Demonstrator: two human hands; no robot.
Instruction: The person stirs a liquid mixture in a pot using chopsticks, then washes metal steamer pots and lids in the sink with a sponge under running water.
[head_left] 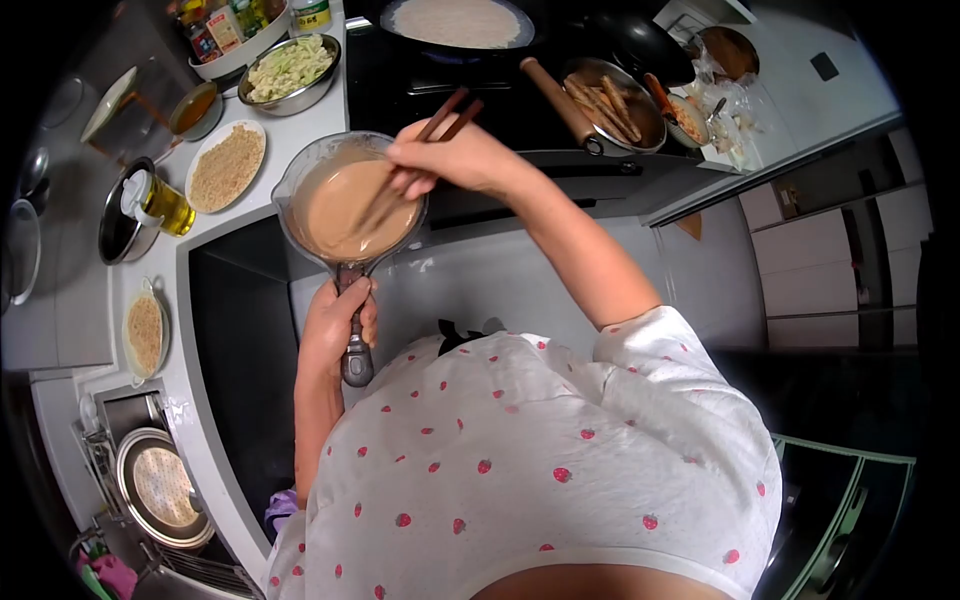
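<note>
Two hands are mine in this view. My left hand [338, 322] has its grip shut round the handle [357, 364] of a pot [284, 200] of brown batter [330, 200]. Over the pot, my right hand [450, 158] has its grip closed on two chopsticks [460, 112], their tips in the batter. Left of the pot, a plate [262, 150] of crumbs [225, 172] sits on the worktop [165, 265]. Beyond the pot, a bowl [294, 104] holds chopped greens [290, 68].
</note>
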